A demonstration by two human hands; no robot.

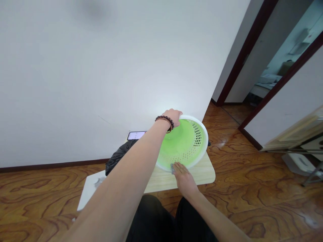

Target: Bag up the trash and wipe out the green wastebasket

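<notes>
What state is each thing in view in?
White-rimmed round green plastic basket, held at its rim
Left hand with dark beaded bracelet, gripping the far rim
Right hand, fingers over the near rim
Small grey pad, under right fingertips
Black rectangular phone, lying flat, screen lit
Black plastic bag, crumpled
Dark-red-framed doorway, open

The table (161,183) was pale wood with rounded corners, its near edge showing on both sides of the right hand (183,179). Left of the left hand (173,117) lay a phone (136,135) and, nearer, a black bag (120,155) — partly behind the forearm (136,164). The basin (178,141) hid much of the top between the hands — resting there or raised, unclear.
</notes>
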